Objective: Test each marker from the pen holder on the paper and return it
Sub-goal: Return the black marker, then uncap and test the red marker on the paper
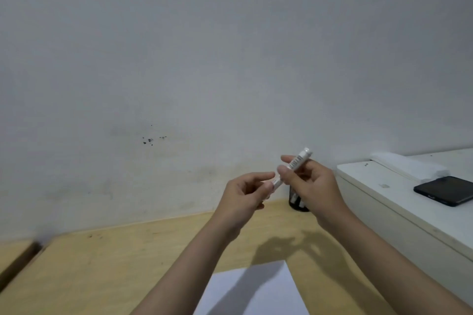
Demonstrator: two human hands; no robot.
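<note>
**Op:** Bare grey wall (pixel 179 46) fills most of my view, with a pale wooden desk (pixel 128 250) along the bottom. One white marker (pixel 294 165) is held up in the air above the desk, tilted, its far end pointing up and right.

**Desk:** Who has hold of it?

**Op:** Both hands. My right hand (pixel 314 186) has thumb and fingers closed round the barrel. My left hand (pixel 245 194) pinches the lower end, thumb against forefinger, where I take the cap to be. I judge this a cap coming off or going on; I cannot tell which.

**Desk:** Where is the holder?

**Op:** One dark pen holder (pixel 298 202) stands on the desk by the wall, just behind the right hand and partly hidden by it. I can make out at least two pale markers inside; the rest is covered.

**Desk:** And the paper?

**Op:** One white sheet of paper (pixel 256 289) lies near me at the bottom edge, under my forearms. The part I see carries no marks, only shadow, so I judge the testing is at an early stage, or the strokes lie out of sight. This marker has yet to go back, and the ones in the holder are left to do, as far as I can see.

**Desk:** Anything else about?

**Op:** One white cabinet (pixel 384 202) on the right, with one black phone (pixel 445 190) lying flat on top.
</note>
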